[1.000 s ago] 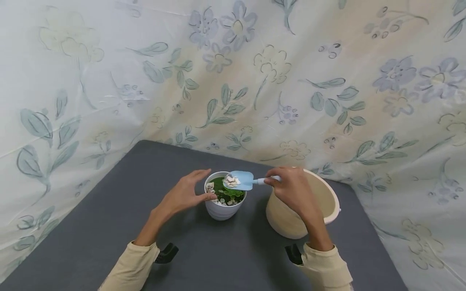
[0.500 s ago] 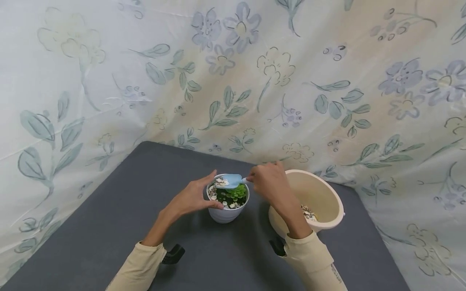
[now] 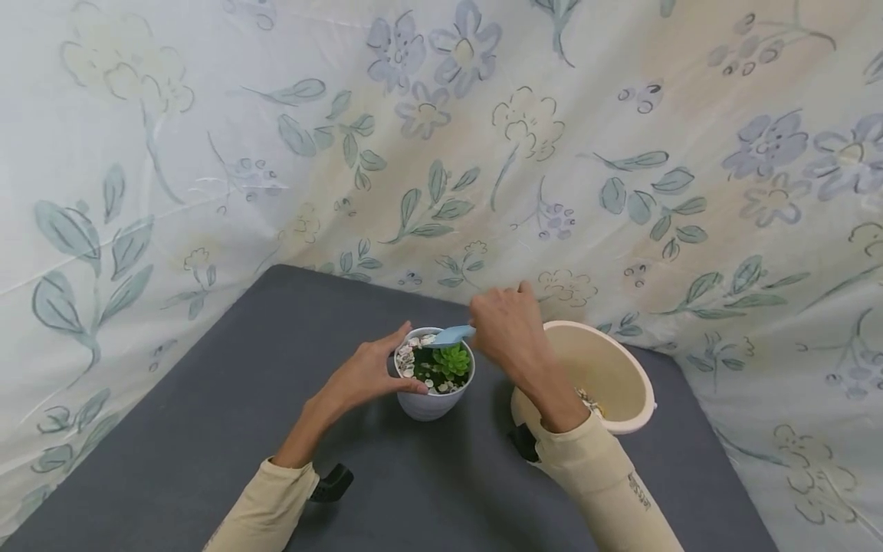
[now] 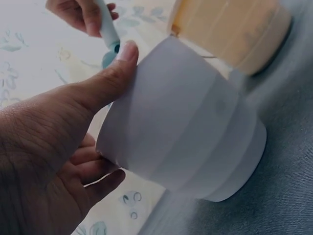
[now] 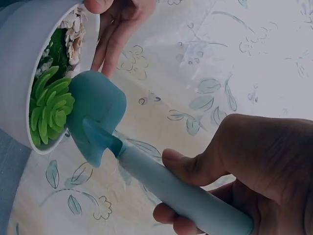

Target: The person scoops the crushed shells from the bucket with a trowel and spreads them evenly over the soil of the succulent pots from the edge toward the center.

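A white pot (image 3: pixel 429 408) stands on the dark table, holding a green succulent (image 3: pixel 451 359) and pale shell pieces (image 3: pixel 406 360) along its left side. My left hand (image 3: pixel 360 377) grips the pot's rim; in the left wrist view its thumb (image 4: pixel 110 81) lies on the rim and the fingers curl at the far side. My right hand (image 3: pixel 509 328) holds a small light-blue trowel (image 3: pixel 451 336) by its handle. The trowel's blade (image 5: pixel 100 110) is tipped over the pot's rim, beside the succulent. The head view shows the blade nearly edge-on, hiding its load side.
Right of the pot, a cream bucket (image 3: pixel 610 368) leans with its mouth toward me, a few shell pieces (image 3: pixel 589 402) inside. My right forearm crosses in front of it. Floral cloth (image 3: pixel 441 153) hangs behind the grey tabletop (image 3: pixel 228 383).
My right hand has moved left and carried the trowel over the pot, then tilted its blade. More shells now lie in the pot's left side. The left hand has closed in on the rim.
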Action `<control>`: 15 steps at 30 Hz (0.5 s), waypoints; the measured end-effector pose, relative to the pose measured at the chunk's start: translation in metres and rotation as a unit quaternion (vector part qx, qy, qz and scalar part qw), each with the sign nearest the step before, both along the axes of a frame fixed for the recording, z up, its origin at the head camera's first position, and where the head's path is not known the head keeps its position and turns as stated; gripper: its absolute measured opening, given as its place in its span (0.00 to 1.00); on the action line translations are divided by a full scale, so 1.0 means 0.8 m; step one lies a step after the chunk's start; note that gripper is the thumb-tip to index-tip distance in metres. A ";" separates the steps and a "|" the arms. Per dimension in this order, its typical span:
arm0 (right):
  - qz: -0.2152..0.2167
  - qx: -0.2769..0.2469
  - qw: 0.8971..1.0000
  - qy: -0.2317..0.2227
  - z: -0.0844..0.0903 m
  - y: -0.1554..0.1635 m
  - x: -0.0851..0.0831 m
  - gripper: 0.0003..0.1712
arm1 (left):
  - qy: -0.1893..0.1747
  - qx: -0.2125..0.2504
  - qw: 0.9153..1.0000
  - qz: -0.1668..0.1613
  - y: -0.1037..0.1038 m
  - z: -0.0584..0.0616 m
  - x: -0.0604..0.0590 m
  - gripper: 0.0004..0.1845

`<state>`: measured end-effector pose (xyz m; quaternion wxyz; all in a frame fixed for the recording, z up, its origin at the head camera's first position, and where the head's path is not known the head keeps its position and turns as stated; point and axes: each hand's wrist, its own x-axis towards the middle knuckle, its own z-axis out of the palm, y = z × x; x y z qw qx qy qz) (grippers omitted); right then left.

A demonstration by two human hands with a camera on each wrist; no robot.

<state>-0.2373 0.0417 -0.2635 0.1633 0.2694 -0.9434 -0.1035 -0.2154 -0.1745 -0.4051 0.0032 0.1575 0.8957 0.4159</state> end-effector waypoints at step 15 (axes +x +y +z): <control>-0.021 -0.084 0.996 -0.037 0.008 0.033 0.009 0.14 | 0.037 -0.028 0.989 0.137 0.040 -0.004 0.035 0.67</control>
